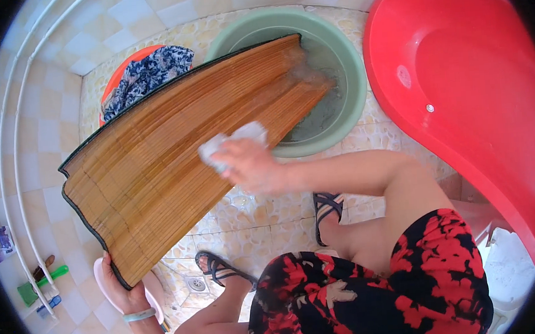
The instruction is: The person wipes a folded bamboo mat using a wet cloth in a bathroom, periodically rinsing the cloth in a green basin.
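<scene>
A long brown bamboo mat (pixel 162 174) with a dark edge binding slants across the view, wet and slightly folded lengthwise. Its far end dips into cloudy water in a round green basin (pixel 357 98). My left hand (pixel 127 294) is closed around the near lower corner of the mat. Over the mat's right long side, my right hand (pixel 255 168) holds a white cloth (pixel 249 133) against or just above the slats. Motion blurs this hand and the cloth, so exact contact is hard to tell.
A large red tub (pixel 471 66) stands on the right. Behind the mat, blue-and-white patterned fabric (pixel 149 76) lies in an orange basin (pixel 110 91). A pink basin (pixel 155 293) is beside my left hand. White pipes (pixel 16 160) run along the left wall; a floor drain (pixel 195 284) lies near my feet.
</scene>
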Tool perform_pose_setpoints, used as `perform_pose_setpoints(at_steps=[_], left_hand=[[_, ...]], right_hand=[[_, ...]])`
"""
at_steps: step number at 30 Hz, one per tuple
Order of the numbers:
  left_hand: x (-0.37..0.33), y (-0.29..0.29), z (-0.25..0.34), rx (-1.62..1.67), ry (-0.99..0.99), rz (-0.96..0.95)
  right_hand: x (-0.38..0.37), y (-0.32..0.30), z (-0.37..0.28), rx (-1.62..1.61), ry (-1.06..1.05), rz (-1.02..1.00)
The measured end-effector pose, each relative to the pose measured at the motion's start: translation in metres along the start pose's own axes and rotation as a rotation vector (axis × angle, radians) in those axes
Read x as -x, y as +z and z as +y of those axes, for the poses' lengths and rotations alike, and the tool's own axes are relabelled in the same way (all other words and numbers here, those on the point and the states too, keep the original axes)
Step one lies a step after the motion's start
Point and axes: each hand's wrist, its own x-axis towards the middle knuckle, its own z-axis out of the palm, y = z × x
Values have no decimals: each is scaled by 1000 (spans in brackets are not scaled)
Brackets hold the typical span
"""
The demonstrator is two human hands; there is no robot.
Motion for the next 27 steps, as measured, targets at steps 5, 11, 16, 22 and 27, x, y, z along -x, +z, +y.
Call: perform_pose_setpoints(at_steps=[5,11,16,22,27], left_hand=[[-13,-15,1,-32,-13,-21],[-15,-17,0,-51,-53,-31],[-11,-21,0,-54,-74,-39],[-11,-17,-2,-44,-73,-35],[-9,-23,3,-33,-92,-22]], right_hand=[[-11,31,-57,-97,-269,25],[-1,-22,56,43,-11,-40],[26,-67,166,275,304,119],[33,-104,274,467,654,57],[6,-107,280,537,943,119]])
